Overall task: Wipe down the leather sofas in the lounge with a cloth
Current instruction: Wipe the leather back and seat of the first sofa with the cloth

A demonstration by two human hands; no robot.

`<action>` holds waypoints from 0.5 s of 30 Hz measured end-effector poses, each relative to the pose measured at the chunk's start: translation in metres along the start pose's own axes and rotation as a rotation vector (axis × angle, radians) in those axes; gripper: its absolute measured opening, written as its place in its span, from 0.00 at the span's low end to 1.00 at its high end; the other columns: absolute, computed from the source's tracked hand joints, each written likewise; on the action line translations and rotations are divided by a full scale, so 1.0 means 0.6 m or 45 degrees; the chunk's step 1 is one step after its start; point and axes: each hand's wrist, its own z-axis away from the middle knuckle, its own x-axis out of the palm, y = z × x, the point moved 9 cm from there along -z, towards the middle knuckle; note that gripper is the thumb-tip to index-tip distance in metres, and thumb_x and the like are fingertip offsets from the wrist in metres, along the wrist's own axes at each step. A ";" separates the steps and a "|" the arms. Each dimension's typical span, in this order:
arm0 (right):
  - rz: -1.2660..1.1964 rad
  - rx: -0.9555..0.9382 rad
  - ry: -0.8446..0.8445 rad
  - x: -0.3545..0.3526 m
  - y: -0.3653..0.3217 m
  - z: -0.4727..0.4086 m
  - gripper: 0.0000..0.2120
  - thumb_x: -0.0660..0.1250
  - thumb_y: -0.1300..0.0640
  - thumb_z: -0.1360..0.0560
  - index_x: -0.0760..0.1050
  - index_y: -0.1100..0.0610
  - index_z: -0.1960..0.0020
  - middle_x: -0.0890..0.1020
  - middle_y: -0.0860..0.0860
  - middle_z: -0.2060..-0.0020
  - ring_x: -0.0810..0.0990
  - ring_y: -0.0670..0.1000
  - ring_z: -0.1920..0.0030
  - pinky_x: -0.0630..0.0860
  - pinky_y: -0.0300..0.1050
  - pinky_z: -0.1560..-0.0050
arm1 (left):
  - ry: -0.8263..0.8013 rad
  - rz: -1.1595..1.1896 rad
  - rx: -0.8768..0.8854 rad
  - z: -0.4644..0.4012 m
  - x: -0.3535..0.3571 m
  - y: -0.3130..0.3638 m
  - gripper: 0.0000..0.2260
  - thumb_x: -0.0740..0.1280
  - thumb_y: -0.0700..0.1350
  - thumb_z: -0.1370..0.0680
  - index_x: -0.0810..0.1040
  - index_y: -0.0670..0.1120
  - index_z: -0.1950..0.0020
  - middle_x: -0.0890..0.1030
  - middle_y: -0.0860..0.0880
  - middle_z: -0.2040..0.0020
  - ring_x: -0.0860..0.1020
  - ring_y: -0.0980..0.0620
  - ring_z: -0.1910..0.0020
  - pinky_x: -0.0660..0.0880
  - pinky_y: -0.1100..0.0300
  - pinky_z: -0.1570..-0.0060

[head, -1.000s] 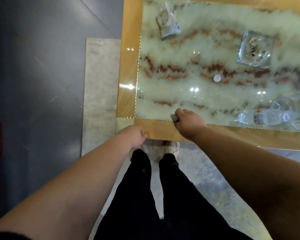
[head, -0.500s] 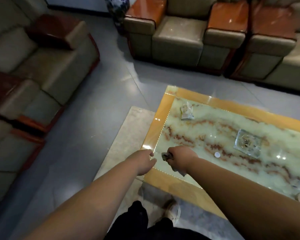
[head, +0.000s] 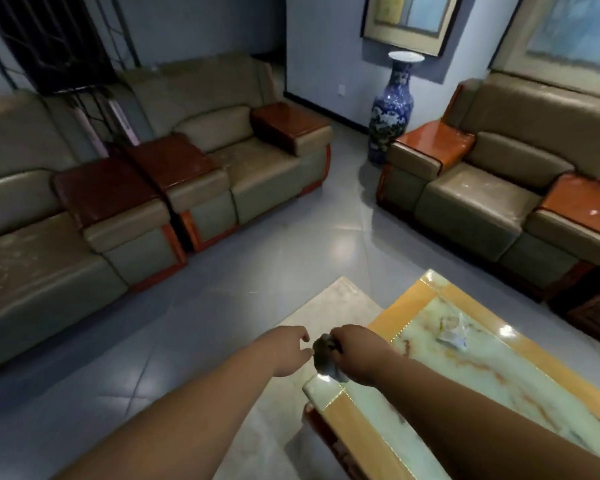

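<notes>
A small dark grey cloth [head: 325, 355] is bunched in my right hand [head: 355, 355], which grips it above the near corner of the coffee table [head: 357, 420]. My left hand [head: 288, 351] hovers just left of the cloth with relaxed fingers and holds nothing. Olive-tan leather sofas with glossy wooden armrests stand around me: one armchair ahead [head: 243, 157], another at the left [head: 32, 258] and one at the right [head: 482, 199].
The marble-topped table with an orange border carries a crumpled clear wrapper [head: 452, 332]. A pale rug [head: 329, 306] lies under it on the grey tiled floor. A tall blue-and-white vase [head: 392, 109] stands in the far corner. Framed pictures hang on the wall.
My view has swung up from the table top to the room and its sofas. My right hand has lifted the cloth off the table, and my left hand has come up beside it.
</notes>
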 end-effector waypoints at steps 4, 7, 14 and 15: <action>0.075 -0.079 -0.078 0.032 -0.138 -0.019 0.22 0.56 0.39 0.40 0.80 0.51 0.59 0.79 0.47 0.67 0.75 0.44 0.65 0.70 0.43 0.66 | 0.087 0.045 -0.053 0.079 -0.023 -0.115 0.21 0.64 0.61 0.17 0.73 0.55 0.26 0.81 0.49 0.32 0.78 0.44 0.34 0.76 0.51 0.34; 0.093 -0.134 -0.123 0.071 -0.266 -0.020 0.25 0.50 0.36 0.50 0.75 0.49 0.66 0.78 0.47 0.67 0.76 0.46 0.63 0.72 0.44 0.62 | 0.117 0.087 -0.122 0.154 -0.020 -0.232 0.22 0.63 0.58 0.15 0.71 0.52 0.23 0.76 0.46 0.26 0.74 0.43 0.27 0.71 0.53 0.29; 0.255 -0.435 -0.266 0.247 -0.590 -0.006 0.15 0.64 0.39 0.27 0.82 0.48 0.55 0.84 0.47 0.60 0.82 0.50 0.58 0.81 0.48 0.53 | 0.192 0.124 -0.416 0.403 0.000 -0.566 0.24 0.60 0.56 0.13 0.69 0.46 0.20 0.72 0.43 0.21 0.72 0.41 0.25 0.69 0.50 0.28; 0.316 -0.498 -0.262 0.270 -0.636 -0.004 0.14 0.63 0.42 0.24 0.81 0.50 0.52 0.83 0.47 0.57 0.81 0.51 0.56 0.80 0.47 0.52 | 0.215 0.145 -0.465 0.443 0.002 -0.610 0.23 0.60 0.55 0.13 0.70 0.45 0.21 0.74 0.43 0.23 0.74 0.41 0.27 0.71 0.50 0.29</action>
